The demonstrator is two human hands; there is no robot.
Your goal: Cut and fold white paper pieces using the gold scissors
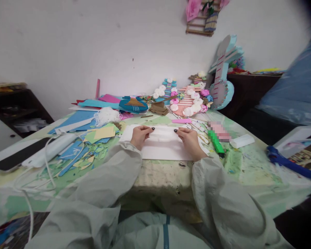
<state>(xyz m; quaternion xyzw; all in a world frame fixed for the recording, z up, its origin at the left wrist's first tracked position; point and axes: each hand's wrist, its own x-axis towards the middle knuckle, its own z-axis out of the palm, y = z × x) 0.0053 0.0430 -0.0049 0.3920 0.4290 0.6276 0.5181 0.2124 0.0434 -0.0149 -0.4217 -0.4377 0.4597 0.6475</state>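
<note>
A thin white strip, perhaps paper (163, 133), is stretched between my two hands. My left hand (141, 136) pinches its left end between thumb and fingers, and my right hand (188, 139) pinches its right end the same way. Below the strip lies a white sheet or board (165, 152) on the table. Because both are white, the strip's exact edges are hard to make out. Just right of my right hand lie scissors (204, 138), partly hidden, and a green-handled tool (216, 144).
Paper scraps (98, 148), a black phone (20, 155), a white power strip with cable (48, 150) and white yarn (107, 117) lie at the left. Decorated cardboard guitars (188, 102) stand along the wall. A white roll (242, 141) and blue glue gun (287, 162) are at the right.
</note>
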